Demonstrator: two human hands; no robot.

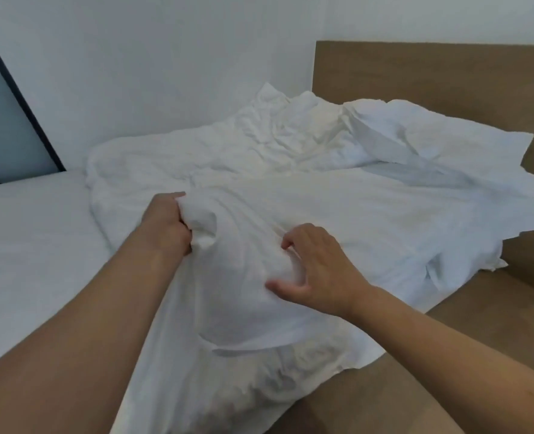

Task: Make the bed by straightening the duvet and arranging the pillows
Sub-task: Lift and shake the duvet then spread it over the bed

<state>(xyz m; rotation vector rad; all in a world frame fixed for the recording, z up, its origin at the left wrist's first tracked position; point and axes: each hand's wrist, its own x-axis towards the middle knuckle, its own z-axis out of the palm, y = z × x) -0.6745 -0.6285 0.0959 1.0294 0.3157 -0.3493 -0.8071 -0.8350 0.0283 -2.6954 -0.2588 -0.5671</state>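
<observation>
A white duvet (337,208) lies rumpled across the right half of the bed, hanging over the bed's right side. My left hand (165,223) is closed on a bunched fold of it near the middle. My right hand (315,270) rests on the cloth just to the right, fingers curled and pinching a raised bulge of fabric. A white pillow (441,136) lies crumpled at the head of the bed against the wooden headboard (431,70). More creased white bedding (278,126) is heaped to its left by the wall.
The bare white mattress sheet (30,245) fills the left side. A white wall (149,73) runs behind the bed, with a dark-framed pane (5,120) at far left. Brown wooden floor (494,302) lies to the right.
</observation>
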